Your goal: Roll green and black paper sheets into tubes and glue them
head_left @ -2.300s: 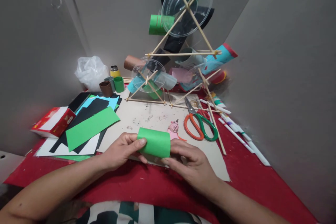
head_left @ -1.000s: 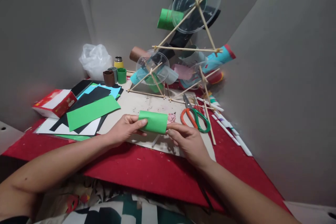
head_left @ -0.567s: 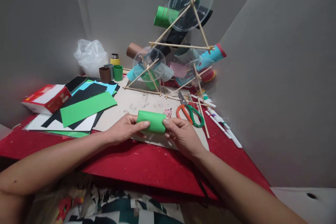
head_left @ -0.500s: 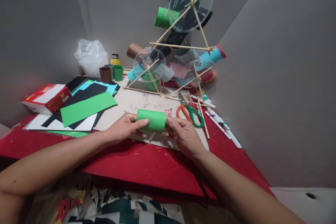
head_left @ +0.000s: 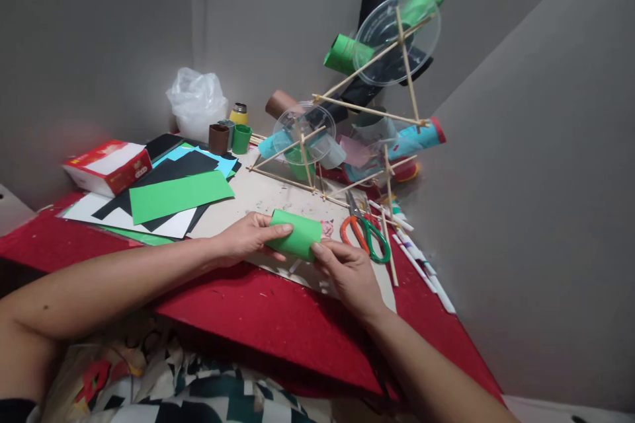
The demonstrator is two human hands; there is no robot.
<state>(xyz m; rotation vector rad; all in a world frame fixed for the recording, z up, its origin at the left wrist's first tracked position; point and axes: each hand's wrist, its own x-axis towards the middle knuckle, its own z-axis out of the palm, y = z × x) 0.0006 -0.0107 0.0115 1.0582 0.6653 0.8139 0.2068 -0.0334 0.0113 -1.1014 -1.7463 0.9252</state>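
Note:
A rolled piece of green paper (head_left: 297,234) hangs just above a brown cardboard sheet (head_left: 258,201) on the red table. My left hand (head_left: 245,236) pinches its left end, thumb on top. My right hand (head_left: 347,271) grips its lower right end with closed fingers. Both hands hold the same roll between them.
Orange and green scissors (head_left: 364,234) lie right of my hands. A stick frame with clear plastic lids and paper tubes (head_left: 367,79) stands behind. Stacked green, black and blue paper (head_left: 173,192) and a red box (head_left: 109,165) sit at left. White sticks (head_left: 421,264) lie near the right wall.
The view has swung, so everything sits further right in the frame. My hands keep hold of the green roll, which is now tilted slightly down to the right.

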